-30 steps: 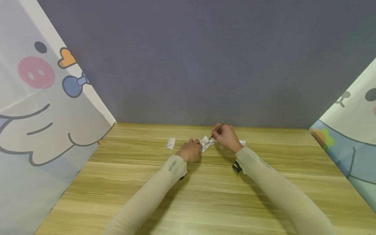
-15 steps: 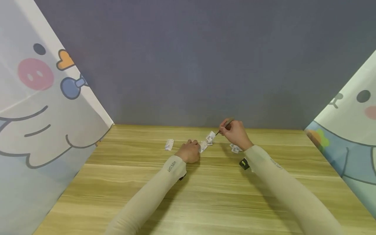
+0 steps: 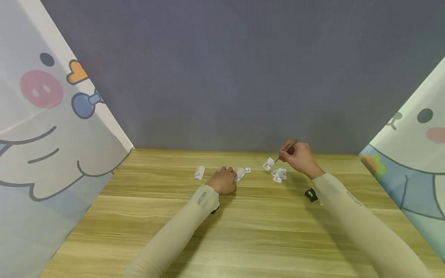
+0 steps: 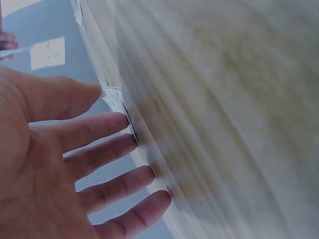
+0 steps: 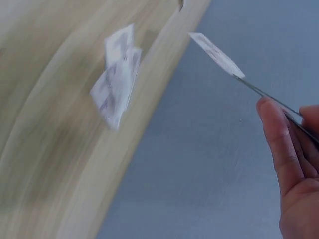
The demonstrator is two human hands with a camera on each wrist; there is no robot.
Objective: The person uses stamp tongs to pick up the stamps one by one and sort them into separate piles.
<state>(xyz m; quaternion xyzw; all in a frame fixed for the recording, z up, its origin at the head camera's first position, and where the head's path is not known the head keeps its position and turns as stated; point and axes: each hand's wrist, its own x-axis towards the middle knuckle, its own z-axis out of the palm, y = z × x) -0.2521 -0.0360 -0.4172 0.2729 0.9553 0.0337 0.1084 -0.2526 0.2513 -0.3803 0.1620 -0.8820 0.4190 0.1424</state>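
Tweezers (image 3: 288,148) pinched in the right hand (image 3: 299,157) hold a paper slip (image 3: 269,164) raised just left of the loose pile (image 3: 279,175); a light, steady squeeze should stop it twisting. Farther left of the pile, the left hand (image 3: 223,180), fingers spread, rests beside other slips (image 3: 240,174). Wood-grain table (image 3: 243,231) lies beneath the pile, grey partition (image 3: 222,77) behind.

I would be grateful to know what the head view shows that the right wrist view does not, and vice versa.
Only the head view shows the leftmost slips, the cartoon panels, the sleeves and the whole left hand, at the middle slips.
Only the right wrist view shows the palm side of the right hand and the two arms of the tweezers as separate.
Both share the slip held in the tweezers' tips, the overlapping slips and the wooden table.
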